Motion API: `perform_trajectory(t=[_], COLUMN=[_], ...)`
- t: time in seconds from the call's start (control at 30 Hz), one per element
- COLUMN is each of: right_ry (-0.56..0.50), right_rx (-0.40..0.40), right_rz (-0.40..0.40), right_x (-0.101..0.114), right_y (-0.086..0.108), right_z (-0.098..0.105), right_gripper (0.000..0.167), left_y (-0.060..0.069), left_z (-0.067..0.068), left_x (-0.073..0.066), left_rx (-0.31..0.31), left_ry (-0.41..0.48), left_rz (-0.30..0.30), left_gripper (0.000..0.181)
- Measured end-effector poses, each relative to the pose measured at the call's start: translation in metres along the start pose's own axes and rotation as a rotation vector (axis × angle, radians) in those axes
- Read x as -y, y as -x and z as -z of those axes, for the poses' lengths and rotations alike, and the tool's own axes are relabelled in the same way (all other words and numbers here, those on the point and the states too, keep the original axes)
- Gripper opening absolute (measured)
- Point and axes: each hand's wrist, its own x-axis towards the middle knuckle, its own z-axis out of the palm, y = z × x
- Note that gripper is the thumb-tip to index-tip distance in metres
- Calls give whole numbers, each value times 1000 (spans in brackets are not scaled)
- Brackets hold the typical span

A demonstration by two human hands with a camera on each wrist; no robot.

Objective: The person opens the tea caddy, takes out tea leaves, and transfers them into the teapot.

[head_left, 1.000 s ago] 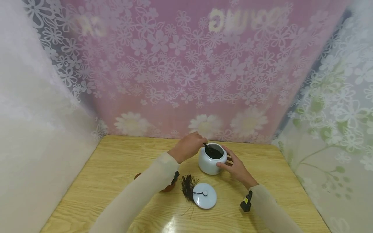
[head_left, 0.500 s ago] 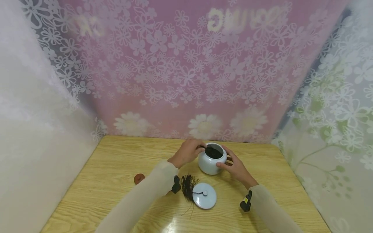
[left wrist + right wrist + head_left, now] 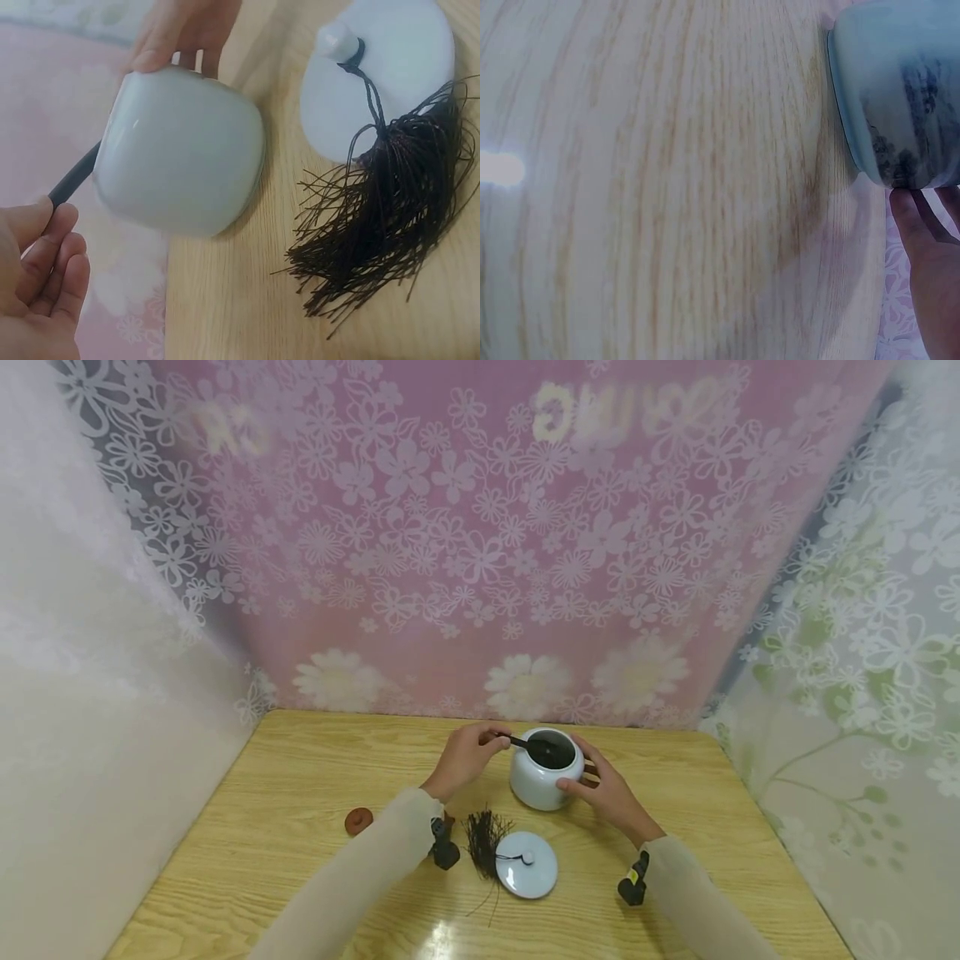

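A white ceramic jar (image 3: pixel 538 789) with dark contents stands on the table, its mouth uncovered. My left hand (image 3: pixel 465 760) pinches the handle of a black scoop (image 3: pixel 519 742) whose far end is over the jar's mouth; in the left wrist view the handle (image 3: pixel 75 178) runs behind the jar (image 3: pixel 180 150). My right hand (image 3: pixel 611 789) holds the jar's right side, thumb in front and fingers around the side. In the right wrist view, fingers (image 3: pixel 909 217) touch the jar's painted wall (image 3: pixel 900 97).
Nearer than the jar lies a white lid (image 3: pixel 534 878) with a dark tassel (image 3: pixel 486 839) looped at its knob. A small round brown lid (image 3: pixel 358 820) lies left, and another brown object is mostly hidden by the left sleeve. A patterned curtain (image 3: pixel 480 568) hangs behind the table.
My left hand has drawn back to the left and a little down, and more of the black scoop shows at the jar's mouth. My right hand and the jar have hardly moved.
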Motion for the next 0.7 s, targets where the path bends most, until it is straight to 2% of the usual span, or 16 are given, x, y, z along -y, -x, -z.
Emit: perform_trajectory(t=[0.27, 0.7], right_ry=[-1, -9], right_rx=[-1, 6], right_rz=[5, 6], right_x=[0, 4], right_y=[1, 3], right_z=[-1, 1], right_gripper=[98, 97], left_y=[8, 21], left_z=[13, 30], left_x=[6, 13], left_rx=[-32, -87], left_ry=[45, 96], left_rz=[-12, 40], left_gripper=[27, 27])
